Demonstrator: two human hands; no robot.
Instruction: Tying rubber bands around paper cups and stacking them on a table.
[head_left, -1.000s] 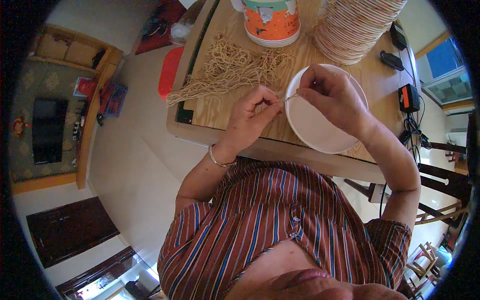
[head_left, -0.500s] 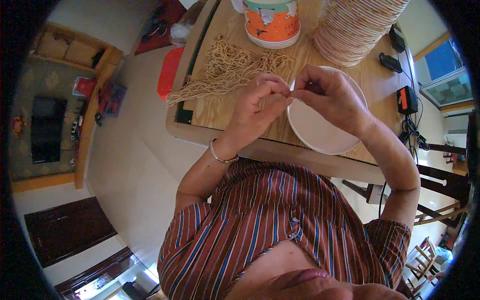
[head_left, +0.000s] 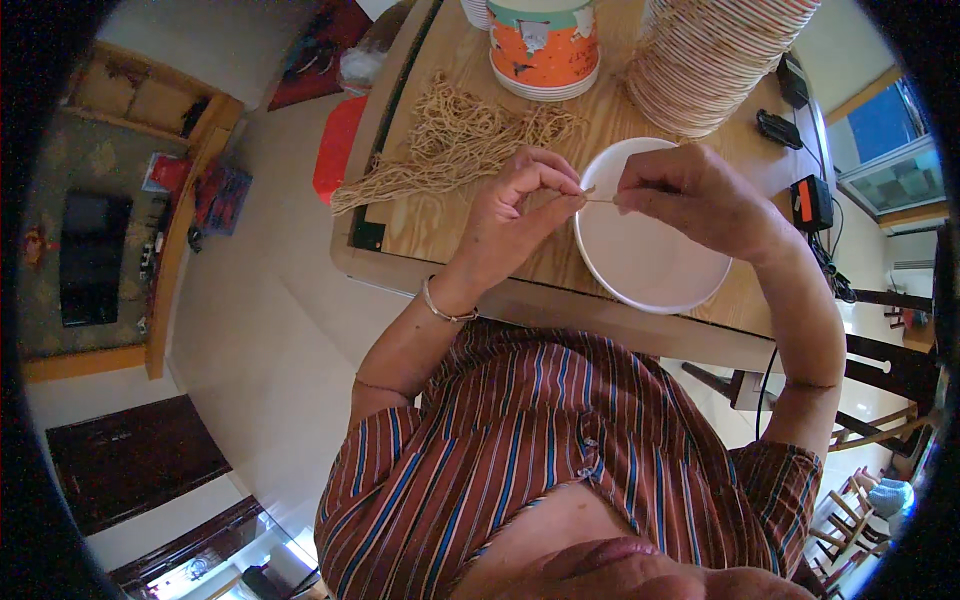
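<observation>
A short length of thin beige string (head_left: 602, 201) stretches between my two hands, above the near left part of a white paper tub's mouth. My left hand (head_left: 505, 225), with a bracelet on its wrist, pinches one end between thumb and forefinger, and a small tip sticks up there. The other end is pinched in my right hand (head_left: 705, 205), which hangs over the white tub (head_left: 640, 255). Inside the tub I see only its pale wall and bottom. A loose heap of similar beige string (head_left: 455, 140) lies on the table beyond my left hand.
An orange and green printed paper tub (head_left: 545, 60) stands at the back, beside a tall leaning stack of nested tubs (head_left: 700, 70). Black power adapters (head_left: 812, 203) with cables lie along the table's right edge. A red stool (head_left: 340, 150) is left of the wooden table (head_left: 545, 262).
My right hand has moved to the right, away from my left, drawing the string out straight between them. My left hand has stayed almost in place.
</observation>
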